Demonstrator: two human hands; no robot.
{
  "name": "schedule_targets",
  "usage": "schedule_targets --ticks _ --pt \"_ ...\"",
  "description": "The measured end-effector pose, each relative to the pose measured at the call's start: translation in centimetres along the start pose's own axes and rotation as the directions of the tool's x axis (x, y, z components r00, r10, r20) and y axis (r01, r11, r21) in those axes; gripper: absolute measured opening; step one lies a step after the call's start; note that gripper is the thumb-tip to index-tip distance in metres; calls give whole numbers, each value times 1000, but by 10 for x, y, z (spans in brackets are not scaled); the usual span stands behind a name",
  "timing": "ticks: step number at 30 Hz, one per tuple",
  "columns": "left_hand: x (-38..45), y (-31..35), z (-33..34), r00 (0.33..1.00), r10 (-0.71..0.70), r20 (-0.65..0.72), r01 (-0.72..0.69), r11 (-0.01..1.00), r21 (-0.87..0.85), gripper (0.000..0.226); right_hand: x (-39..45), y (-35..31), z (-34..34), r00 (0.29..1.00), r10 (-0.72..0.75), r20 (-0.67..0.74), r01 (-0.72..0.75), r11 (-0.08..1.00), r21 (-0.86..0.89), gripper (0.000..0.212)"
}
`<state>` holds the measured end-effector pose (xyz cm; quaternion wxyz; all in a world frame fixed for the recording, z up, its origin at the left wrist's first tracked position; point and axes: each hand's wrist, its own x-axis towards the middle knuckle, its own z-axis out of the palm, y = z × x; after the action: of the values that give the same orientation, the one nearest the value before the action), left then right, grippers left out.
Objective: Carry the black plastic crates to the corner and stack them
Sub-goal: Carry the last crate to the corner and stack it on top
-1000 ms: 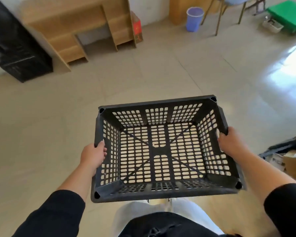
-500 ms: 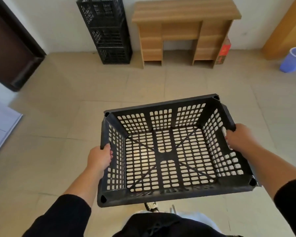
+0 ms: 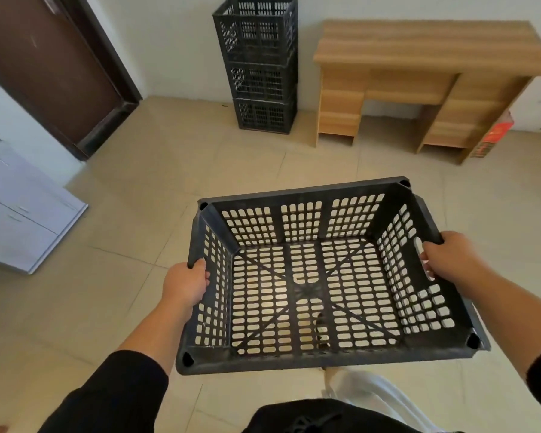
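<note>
We carry an empty black crate [image 3: 325, 276], left hand [image 3: 185, 284] and right hand [image 3: 450, 260] gripping its side rims. Three stacked crates [image 3: 260, 67] wait far ahead against the wall; ours is not yet added.

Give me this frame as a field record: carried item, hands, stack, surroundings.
carried: black plastic crate, empty, held above the tiled floor
left hand: grips left rim
right hand: grips right rim at handle slot
stack: crate stack against the wall, three visible, top cut off by the frame
beside stack: wooden desk, brown door
</note>
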<state>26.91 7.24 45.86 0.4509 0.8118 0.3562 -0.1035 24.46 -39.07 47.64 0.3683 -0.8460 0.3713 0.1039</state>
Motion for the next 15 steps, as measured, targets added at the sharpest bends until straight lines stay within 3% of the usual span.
schedule_targets --ticks 15 --pt "206 169 -32 974 -137 -182 115 986 -124 35 214 -315 76 967 -183 176 199 977 -76 23"
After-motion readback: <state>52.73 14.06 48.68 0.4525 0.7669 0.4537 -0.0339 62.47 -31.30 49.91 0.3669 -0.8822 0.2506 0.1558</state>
